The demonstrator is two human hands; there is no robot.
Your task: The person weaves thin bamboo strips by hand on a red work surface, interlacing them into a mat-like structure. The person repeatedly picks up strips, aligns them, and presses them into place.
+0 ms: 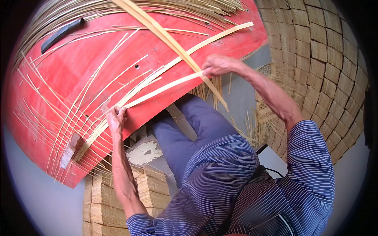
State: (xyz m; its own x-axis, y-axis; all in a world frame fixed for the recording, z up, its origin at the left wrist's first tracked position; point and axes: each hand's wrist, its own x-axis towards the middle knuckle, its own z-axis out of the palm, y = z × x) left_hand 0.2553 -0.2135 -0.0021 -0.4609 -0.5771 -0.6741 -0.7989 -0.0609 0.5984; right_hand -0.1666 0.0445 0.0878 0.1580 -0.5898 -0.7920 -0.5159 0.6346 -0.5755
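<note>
A pale flat bamboo strip (165, 88) stretches between my two hands, above the near edge of a red table (98, 47). My left hand (116, 120) is closed on its left end, beside an open lattice of thin bamboo strips (76, 118). The right end is pinched in my right hand (218, 65), past the table's edge. Just by those right fingers, long wider strips (157, 29) cross the held one diagonally. Another broad strip (220, 36) lies behind it on the table. Whether my left fingers also grip neighbouring strips is hidden.
A dark curved tool handle (63, 35) lies at the far left, before a bundle of thin strips (189, 8). A small block with a whitish side (70, 151) rests on the lattice. Stacked straw-coloured bundles (315, 59) stand at right, more bundles (110, 200) below left. Loose strips (258, 122) litter the floor.
</note>
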